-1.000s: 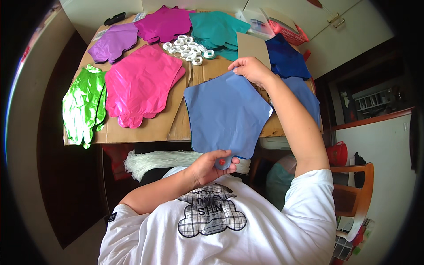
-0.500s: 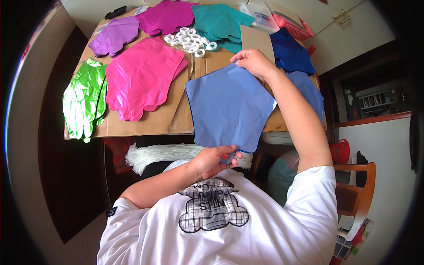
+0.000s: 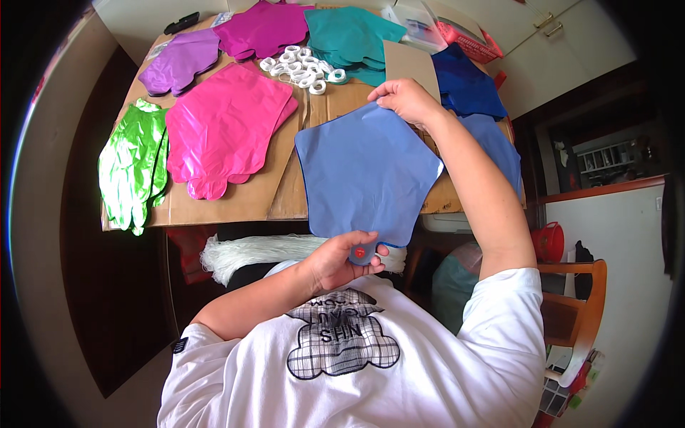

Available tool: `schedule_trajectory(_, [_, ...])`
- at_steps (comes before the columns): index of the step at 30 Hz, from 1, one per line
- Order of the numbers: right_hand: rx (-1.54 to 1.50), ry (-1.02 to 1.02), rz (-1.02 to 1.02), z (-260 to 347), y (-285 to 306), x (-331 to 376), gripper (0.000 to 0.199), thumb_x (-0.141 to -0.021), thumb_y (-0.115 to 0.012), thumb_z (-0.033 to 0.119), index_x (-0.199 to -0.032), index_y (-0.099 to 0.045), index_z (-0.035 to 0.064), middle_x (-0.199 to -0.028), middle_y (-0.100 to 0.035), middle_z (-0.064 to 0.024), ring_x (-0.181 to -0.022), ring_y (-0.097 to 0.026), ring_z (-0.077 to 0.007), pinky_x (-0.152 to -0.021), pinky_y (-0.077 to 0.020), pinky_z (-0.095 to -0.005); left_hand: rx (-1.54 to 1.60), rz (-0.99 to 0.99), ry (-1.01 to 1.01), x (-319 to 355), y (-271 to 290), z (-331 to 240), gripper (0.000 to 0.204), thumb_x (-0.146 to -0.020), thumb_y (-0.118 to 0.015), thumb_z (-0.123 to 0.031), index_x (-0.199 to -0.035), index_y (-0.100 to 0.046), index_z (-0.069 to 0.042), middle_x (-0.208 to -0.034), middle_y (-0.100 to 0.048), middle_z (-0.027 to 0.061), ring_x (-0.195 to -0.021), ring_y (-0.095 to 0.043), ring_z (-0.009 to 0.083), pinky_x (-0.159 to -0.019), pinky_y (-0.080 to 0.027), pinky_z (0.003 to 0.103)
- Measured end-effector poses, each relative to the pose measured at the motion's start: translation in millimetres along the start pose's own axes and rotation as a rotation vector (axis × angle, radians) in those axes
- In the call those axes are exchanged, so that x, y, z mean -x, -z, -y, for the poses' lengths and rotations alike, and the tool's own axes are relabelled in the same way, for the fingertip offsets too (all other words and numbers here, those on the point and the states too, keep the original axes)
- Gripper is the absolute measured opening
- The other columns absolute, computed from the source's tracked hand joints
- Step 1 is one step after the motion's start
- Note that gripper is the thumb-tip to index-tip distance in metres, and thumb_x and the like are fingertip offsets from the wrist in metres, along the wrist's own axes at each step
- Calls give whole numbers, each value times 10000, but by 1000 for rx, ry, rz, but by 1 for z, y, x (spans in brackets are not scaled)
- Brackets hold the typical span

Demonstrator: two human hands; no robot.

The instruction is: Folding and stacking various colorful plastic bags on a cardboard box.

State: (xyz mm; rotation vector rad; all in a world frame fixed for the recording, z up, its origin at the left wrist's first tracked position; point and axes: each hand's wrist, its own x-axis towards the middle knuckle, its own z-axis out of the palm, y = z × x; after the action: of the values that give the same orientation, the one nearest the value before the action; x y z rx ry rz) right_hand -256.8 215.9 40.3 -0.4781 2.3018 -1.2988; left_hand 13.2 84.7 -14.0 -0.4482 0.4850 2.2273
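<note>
A flat, uninflated blue foil balloon (image 3: 367, 175), five-sided with rounded corners, is spread between my hands over the table's near edge. My right hand (image 3: 408, 101) pinches its top corner between thumb and fingers. At the bottom, my left hand (image 3: 337, 261) grips the small rounded tab (image 3: 361, 252), which bears a red dot. The thumb lies across the front of the tab and the other fingers are behind it. More flat blue balloons (image 3: 495, 150) lie on the table, partly hidden by my right forearm.
Cardboard (image 3: 278, 189) covers the table. On it lie pink (image 3: 221, 128), green (image 3: 132, 164), purple (image 3: 182, 63), magenta (image 3: 264, 28), teal (image 3: 353, 36) and dark blue (image 3: 467, 82) foil balloons. Small white ribbon rolls (image 3: 303, 68) sit among them. White strands (image 3: 246, 253) hang below; a wooden chair (image 3: 589, 307) stands right.
My left hand has shifted slightly left along the tab, and its red dot shows more fully. The whole view has moved a little. Both hands still hold the balloon.
</note>
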Motion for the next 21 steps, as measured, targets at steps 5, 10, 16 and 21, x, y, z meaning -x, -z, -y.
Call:
schedule_trajectory(5, [0,-1,6,-2,-1,-1,153,-846,-586,-9,-968,-674,-34,-855,-667,-87,-752,-615,-130,-681,-505,-273,28,-24,9,0,3,1,217,-926,-567,-195,-997,-537,8,-930,-603,123,-730,-564,179,-879,-514,402])
schedule_trajectory(10, [4,-2,1,-2,-1,-1,155,-838,-586,-13,-964,-675,-34,-844,-668,-86,-742,-616,-129,-678,-505,-273,-80,-118,-17,-2,0,3,198,-952,-525,-160,-1032,-533,21,-910,-607,124,-799,-606,218,-872,-522,381])
schedule_trajectory(16, [26,-8,2,-4,0,-1,159,-852,-576,-14,-980,-669,-32,-858,-664,-78,-748,-612,-120,-680,-501,-262,-69,-159,-20,0,-11,2,197,-968,-497,-142,-1049,-536,33,-910,-610,116,-829,-615,227,-854,-525,359])
schedule_trajectory(21, [62,-23,18,2,0,0,167,-885,-554,-15,-1016,-655,-40,-885,-658,-69,-769,-610,-105,-687,-501,-243,-82,-121,-10,-4,-5,3,187,-973,-491,-157,-1039,-543,11,-897,-606,87,-777,-573,177,-837,-512,341])
